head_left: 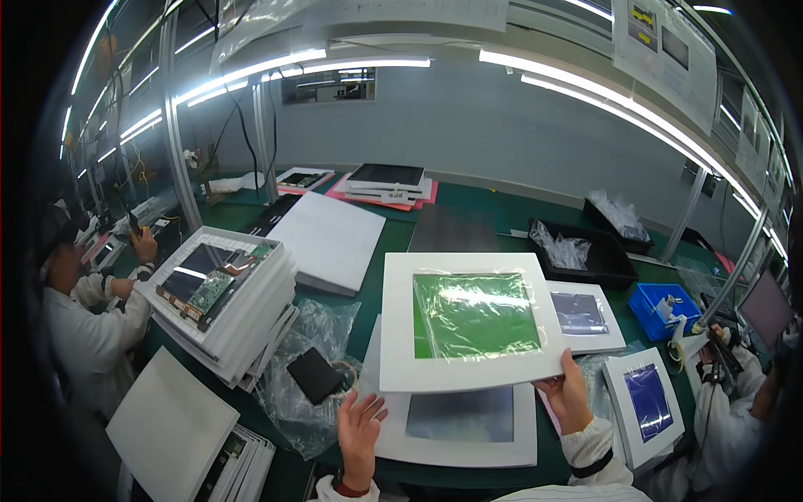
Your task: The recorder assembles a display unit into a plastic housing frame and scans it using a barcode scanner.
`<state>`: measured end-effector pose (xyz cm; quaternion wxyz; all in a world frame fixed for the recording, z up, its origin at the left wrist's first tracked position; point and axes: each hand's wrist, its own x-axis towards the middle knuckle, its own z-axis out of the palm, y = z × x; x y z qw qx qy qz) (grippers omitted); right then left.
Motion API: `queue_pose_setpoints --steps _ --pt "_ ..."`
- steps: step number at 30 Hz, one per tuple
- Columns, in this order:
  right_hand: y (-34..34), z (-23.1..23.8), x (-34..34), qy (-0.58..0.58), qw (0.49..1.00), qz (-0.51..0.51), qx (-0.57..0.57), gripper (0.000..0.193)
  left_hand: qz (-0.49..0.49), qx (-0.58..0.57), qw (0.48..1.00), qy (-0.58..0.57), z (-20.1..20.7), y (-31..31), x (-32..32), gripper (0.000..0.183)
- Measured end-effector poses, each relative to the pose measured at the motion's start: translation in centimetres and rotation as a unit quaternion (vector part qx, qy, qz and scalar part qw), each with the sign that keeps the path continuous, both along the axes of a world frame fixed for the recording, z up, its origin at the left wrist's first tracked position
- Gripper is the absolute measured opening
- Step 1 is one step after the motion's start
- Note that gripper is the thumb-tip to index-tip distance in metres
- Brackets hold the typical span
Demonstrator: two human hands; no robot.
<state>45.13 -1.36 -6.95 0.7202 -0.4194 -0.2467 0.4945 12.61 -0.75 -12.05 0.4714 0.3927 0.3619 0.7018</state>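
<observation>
Panel in green (475,318), under clear film in a white frame (397,335), is held above a grey-screened frame (460,415), partly hiding it. The right hand (573,397) pinches its lower right corner between thumb and fingers; the left hand (360,428), fingers spread, is near the lower left. Crumpled clear plastic (284,406) and a flat black box (315,375) crowd the worktop (393,238) leftward.

The raised white-framed panel (473,322) hides some (how much is unclear) of the lower panel (460,418).
</observation>
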Motion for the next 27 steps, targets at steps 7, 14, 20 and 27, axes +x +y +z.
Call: queue_pose_setpoints --steps 7,14,20,27 --pt "-11.1 -2.0 -1.5 0.014 0.999 -0.012 -0.049 0.046 -0.329 -0.210 0.895 -0.217 2.1 -3.1 -0.4 0.058" --pt "-18.7 -4.8 0.4 -0.053 0.989 -0.036 -0.134 0.045 -0.303 -0.257 0.905 -0.151 0.4 -8.3 0.4 0.061" --pt "-18.1 2.3 -4.8 -0.704 0.695 -0.131 -0.060 0.033 -0.332 -0.234 0.908 -0.107 -1.0 -9.3 2.0 0.069" --pt "-14.6 2.0 -12.6 -0.681 0.726 0.058 -0.078 0.032 -0.348 -0.222 0.909 -0.065 -0.6 -10.4 3.7 0.077"
